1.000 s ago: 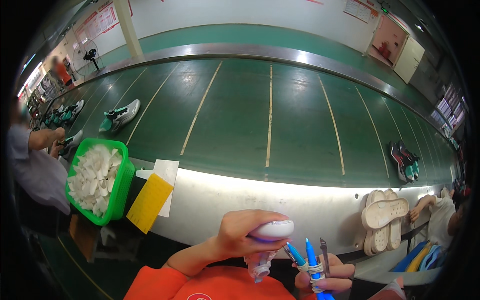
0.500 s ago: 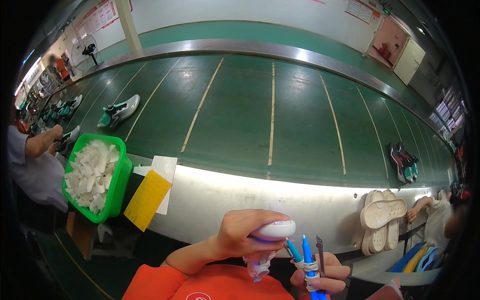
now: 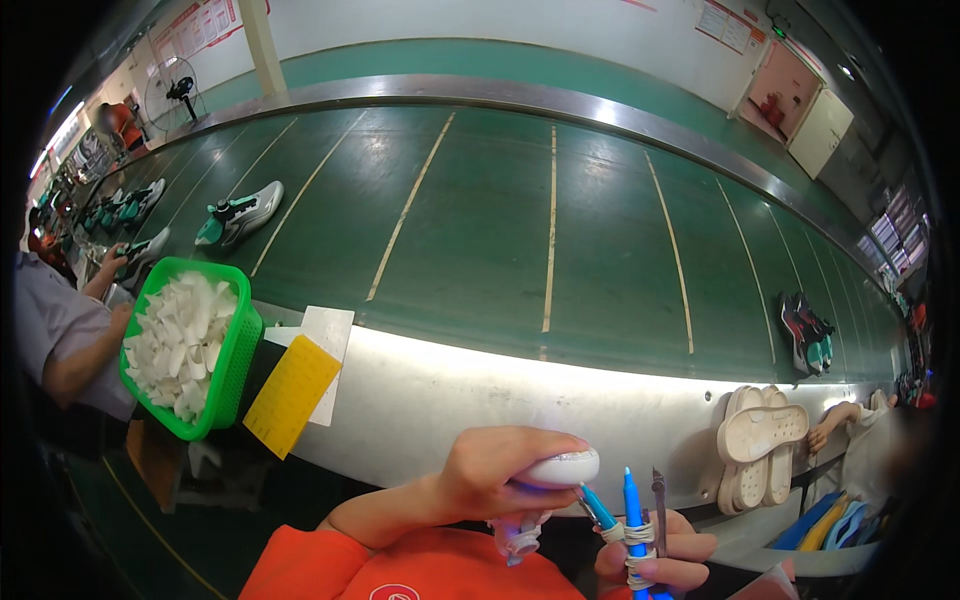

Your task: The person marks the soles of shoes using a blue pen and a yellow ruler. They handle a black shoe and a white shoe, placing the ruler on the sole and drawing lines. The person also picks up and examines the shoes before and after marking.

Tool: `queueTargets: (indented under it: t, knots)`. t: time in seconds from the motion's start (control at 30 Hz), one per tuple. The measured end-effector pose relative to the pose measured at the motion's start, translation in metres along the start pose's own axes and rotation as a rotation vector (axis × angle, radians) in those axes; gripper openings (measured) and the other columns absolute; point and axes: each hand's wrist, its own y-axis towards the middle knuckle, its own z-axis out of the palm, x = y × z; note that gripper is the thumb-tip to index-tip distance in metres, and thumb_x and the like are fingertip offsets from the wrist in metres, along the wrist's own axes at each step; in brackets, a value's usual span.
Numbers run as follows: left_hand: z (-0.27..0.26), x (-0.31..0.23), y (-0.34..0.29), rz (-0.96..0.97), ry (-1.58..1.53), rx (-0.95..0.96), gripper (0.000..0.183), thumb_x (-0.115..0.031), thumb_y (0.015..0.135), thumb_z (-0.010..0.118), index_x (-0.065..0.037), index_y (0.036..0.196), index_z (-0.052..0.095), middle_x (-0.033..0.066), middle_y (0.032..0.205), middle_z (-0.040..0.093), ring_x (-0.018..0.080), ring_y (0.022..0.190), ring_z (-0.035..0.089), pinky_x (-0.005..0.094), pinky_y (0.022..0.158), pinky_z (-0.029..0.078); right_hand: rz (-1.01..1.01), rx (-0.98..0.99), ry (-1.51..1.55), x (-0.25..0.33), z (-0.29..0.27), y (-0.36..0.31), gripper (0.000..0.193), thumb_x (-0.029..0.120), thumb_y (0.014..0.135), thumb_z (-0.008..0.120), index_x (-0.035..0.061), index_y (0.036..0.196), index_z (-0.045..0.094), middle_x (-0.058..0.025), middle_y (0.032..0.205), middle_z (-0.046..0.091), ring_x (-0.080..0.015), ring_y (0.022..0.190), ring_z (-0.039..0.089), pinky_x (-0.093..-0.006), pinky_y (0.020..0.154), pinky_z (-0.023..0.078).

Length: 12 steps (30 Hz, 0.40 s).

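My left hand (image 3: 487,470) is closed around a white rounded object (image 3: 562,469) with a bluish-purple glow below it; its kind is not clear. Crumpled clear-looking wrapping (image 3: 520,538) hangs under that hand. My right hand (image 3: 682,548) grips a bundle of blue pens (image 3: 633,505) tied with pale rubber bands. A teal-tipped pen (image 3: 598,507) in the bundle leans toward the white object, its tip close to the underside. Beside the pens a thin dark tool (image 3: 659,505) stands up from the same hand. The lower ends of the bundle are cut off by the frame's edge.
A green conveyor belt (image 3: 470,230) carries a grey-and-teal shoe (image 3: 240,214) and dark red-and-teal shoes (image 3: 804,332). A green basket (image 3: 232,370) of white scraps stands left, beside a yellow card (image 3: 292,396). Cream soles (image 3: 762,440) hang at right. Co-workers (image 3: 70,320) sit on both sides.
Both hands have shifted slightly right with what they hold. The pen bundle stands a little farther from the white object. At left, the co-worker's arms have moved around a shoe.
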Motion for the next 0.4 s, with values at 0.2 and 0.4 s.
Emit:
queueTargets:
  t: [0.2, 0.4]
  knots:
    - [0.006, -0.003, 0.005, 0.044, -0.027, 0.019, 0.042, -0.013, 0.063, 0.08, -0.003, 0.1, 0.061, 0.0102, 0.092, 0.067, 0.0235, 0.074, 0.066, 0.0287, 0.063, 0.053, 0.086, 0.029, -0.103, 0.016, -0.009, 0.009, 0.041, -0.007, 0.064, 0.074, 0.0075, 0.087, 0.044, -0.0089, 0.081, 0.047, -0.0192, 0.053, 0.055, -0.0273, 0.047, 0.048]
    - [0.006, -0.003, 0.002, 0.058, -0.022, 0.008, 0.043, -0.013, 0.064, 0.079, -0.004, 0.101, 0.06, 0.0106, 0.093, 0.067, 0.0242, 0.074, 0.066, 0.0293, 0.063, 0.053, 0.401, 0.014, -0.525, 0.04, -0.001, 0.007, 0.037, 0.014, 0.076, 0.071, 0.0125, 0.089, 0.037, -0.0059, 0.084, 0.044, -0.0186, 0.054, 0.057, -0.0245, 0.051, 0.051]
